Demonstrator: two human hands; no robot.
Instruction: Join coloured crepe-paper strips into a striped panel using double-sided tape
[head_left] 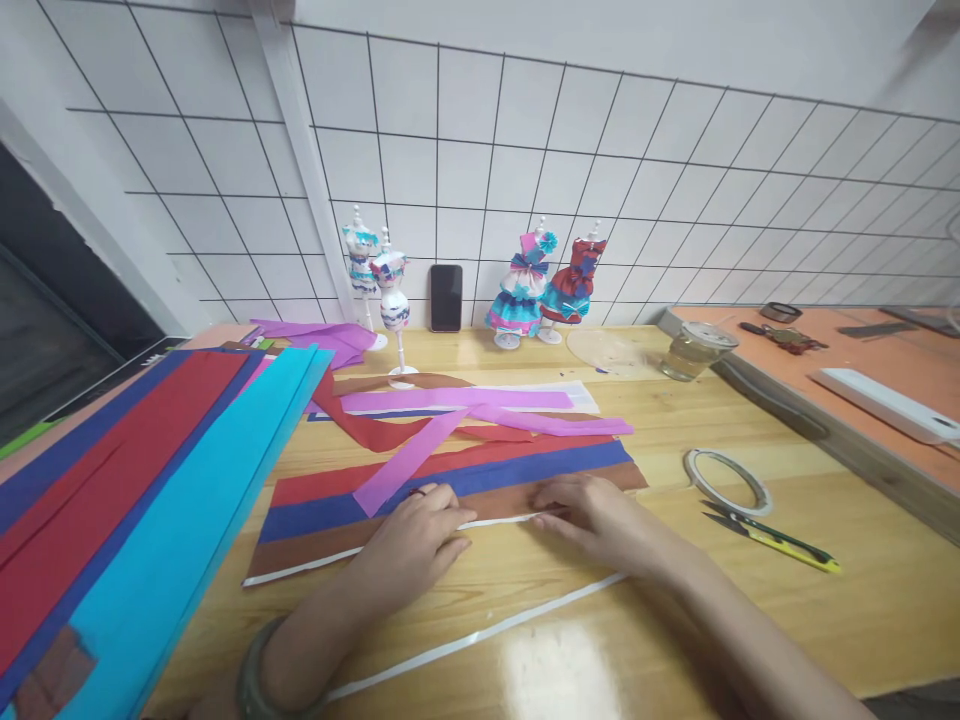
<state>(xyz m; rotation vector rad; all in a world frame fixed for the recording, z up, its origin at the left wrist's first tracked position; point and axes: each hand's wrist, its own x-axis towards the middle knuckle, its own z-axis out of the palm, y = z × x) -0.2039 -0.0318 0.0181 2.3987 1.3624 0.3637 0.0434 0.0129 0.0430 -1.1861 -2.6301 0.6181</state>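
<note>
A crepe paper sheet (504,478) with red, blue and brown bands lies flat on the table, a narrow white tape strip (303,568) along its near edge. My left hand (424,540) rests on the middle of that edge, fingers bent, thumb and index finger at the white strip. Farther right, my right hand (581,508) pinches the same edge; its fingertips are partly hidden. Between the two hands a short stretch of white edge shows. Pink strips (409,462) lie across the sheet's far side. Nearer me, a long white strip (480,636) runs over the wood.
Blue, red and turquoise crepe paper (217,480) is piled at left. Thread snips (776,540) and a tape roll (727,482) lie right. Behind stand small dressed mannequins (519,290), a phone (446,298) and a cup of liquid (694,352). An orange-topped surface (862,385) borders the right.
</note>
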